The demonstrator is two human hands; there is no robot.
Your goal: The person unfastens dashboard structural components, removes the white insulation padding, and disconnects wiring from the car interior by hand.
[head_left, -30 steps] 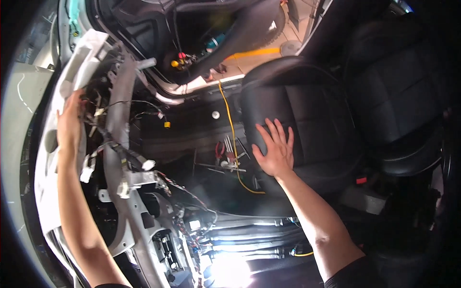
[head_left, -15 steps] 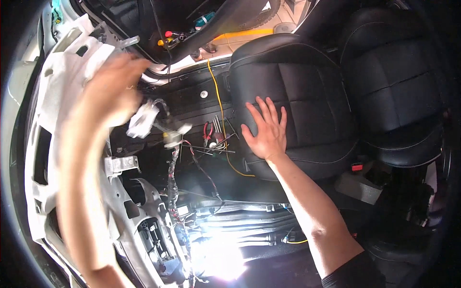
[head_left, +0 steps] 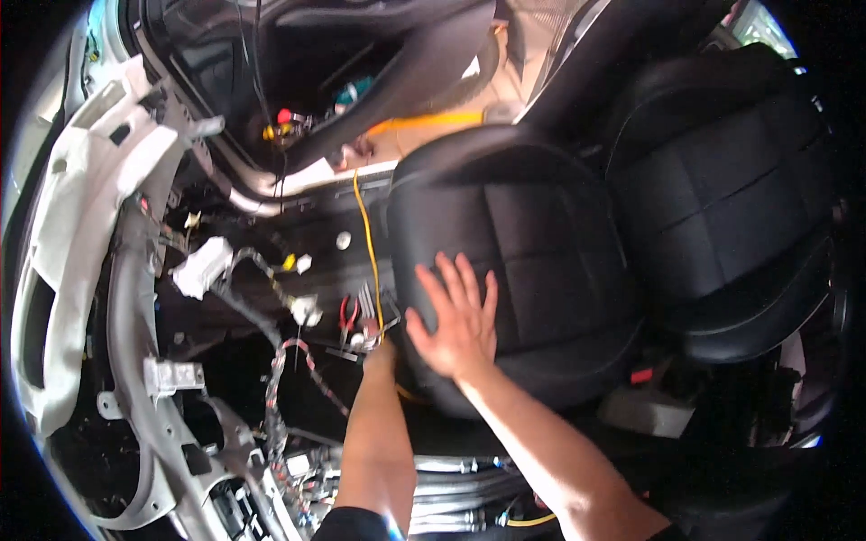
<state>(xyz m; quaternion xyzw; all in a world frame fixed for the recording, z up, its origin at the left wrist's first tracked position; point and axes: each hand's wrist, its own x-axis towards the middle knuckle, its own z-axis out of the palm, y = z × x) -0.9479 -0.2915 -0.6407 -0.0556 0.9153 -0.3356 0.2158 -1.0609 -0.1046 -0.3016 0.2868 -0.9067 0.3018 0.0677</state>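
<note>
My right hand (head_left: pixel 460 329) rests flat on the cushion of a black leather car seat (head_left: pixel 550 225), fingers spread, holding nothing. My left hand (head_left: pixel 381 359) is low beside the seat's front edge, at a cluster of tools on the dark floor. Shadow and blur hide its fingers, so a grip cannot be made out. Right by it lie red-handled pliers (head_left: pixel 347 316), slim metal tools (head_left: pixel 366 302) and a dark-handled tool (head_left: pixel 345 353). A yellow cable (head_left: pixel 368 234) runs down past them along the seat.
A wiring harness (head_left: pixel 275 379) with white connectors (head_left: pixel 307 311) hangs left of the tools. A larger white connector block (head_left: pixel 203 268) sits further left, near the bare grey dashboard frame (head_left: pixel 135 298). Beyond the sill, the open door (head_left: pixel 361 54) holds more tools in its pocket.
My left hand has swept from the dashboard frame at upper left down and right to the floor tools. My right hand stays on the seat. The whole view has shifted.
</note>
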